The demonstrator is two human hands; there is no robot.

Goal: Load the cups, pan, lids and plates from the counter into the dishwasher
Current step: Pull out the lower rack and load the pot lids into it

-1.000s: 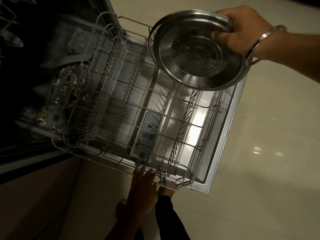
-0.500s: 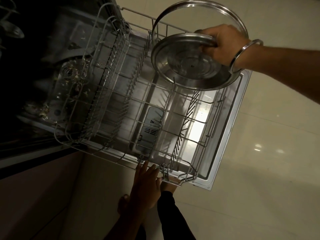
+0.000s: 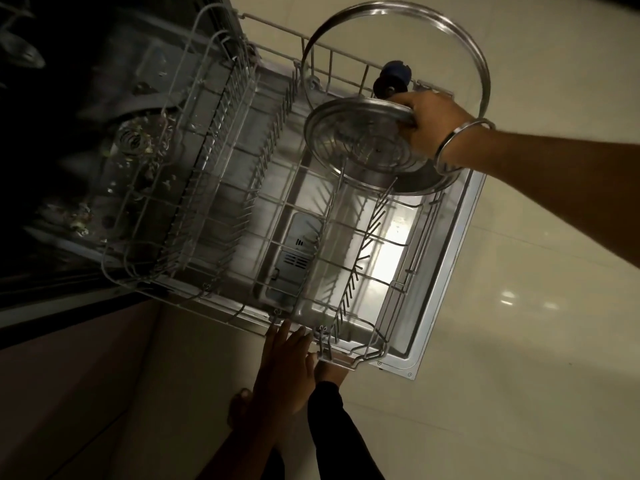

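The right hand [image 3: 433,123] has its grip closed around the rims of two lids at once: a steel lid [image 3: 360,140] just below and left of the grip, and a larger glass lid [image 3: 398,36] rising above it, dark knob [image 3: 393,79] just above the fingers. Both hang over the far right corner of the pulled-out rack [image 3: 277,209], whose upright tines stand directly beneath. Well below the grip, the left hand [image 3: 287,368] lies flat, fingers extended, against the rack's near edge, holding nothing. The dishwasher door [image 3: 446,271] lies open under the rack.

floor [image 3: 519,341]: pale glossy tiles, light glints | cabinet front [image 3: 69,393]: beige, shadowed | room dim
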